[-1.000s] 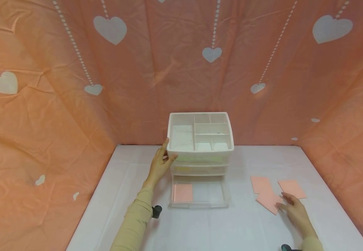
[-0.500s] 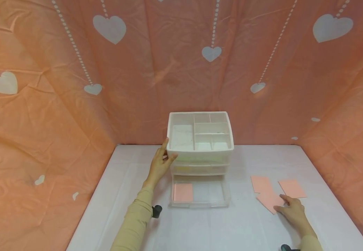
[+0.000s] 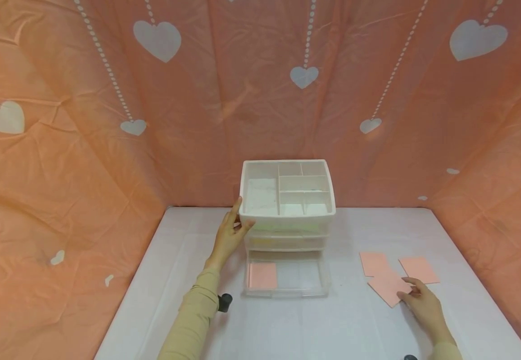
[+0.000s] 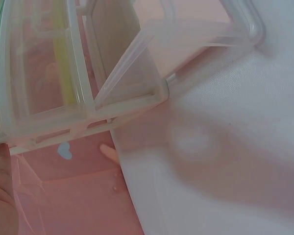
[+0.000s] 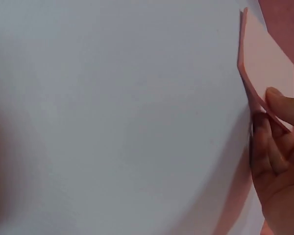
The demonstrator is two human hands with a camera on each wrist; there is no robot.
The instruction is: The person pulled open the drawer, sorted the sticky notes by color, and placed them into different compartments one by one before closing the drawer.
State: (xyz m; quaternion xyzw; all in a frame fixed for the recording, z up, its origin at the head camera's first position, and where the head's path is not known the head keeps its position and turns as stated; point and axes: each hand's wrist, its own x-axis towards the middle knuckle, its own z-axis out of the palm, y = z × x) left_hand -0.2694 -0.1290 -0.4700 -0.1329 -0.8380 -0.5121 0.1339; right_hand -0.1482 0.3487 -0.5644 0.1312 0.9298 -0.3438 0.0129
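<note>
In the head view a white plastic drawer organizer (image 3: 287, 220) stands at the middle of the table with its bottom drawer (image 3: 298, 277) pulled out. Pink sticky-note pads (image 3: 262, 276) lie in that drawer's left part. My left hand (image 3: 227, 240) holds the organizer's left front corner, thumb across the front and index finger along the side. On the right, my right hand (image 3: 424, 302) pinches the right edge of a pink sticky-note pad (image 3: 387, 287). The right wrist view shows my thumb on top of this pad (image 5: 267, 61), which is tilted, with fingers beneath.
Another pink pad (image 3: 374, 263) touches or is overlapped by the pinched one. A third pink pad (image 3: 420, 270) lies to its right. Pink cloth (image 3: 260, 110) with white hearts hangs behind the white table (image 3: 332, 330) and at both sides.
My right hand has shifted its fingers slightly at the near pad's right edge and now pinches it. My left hand and the organizer have stayed in place.
</note>
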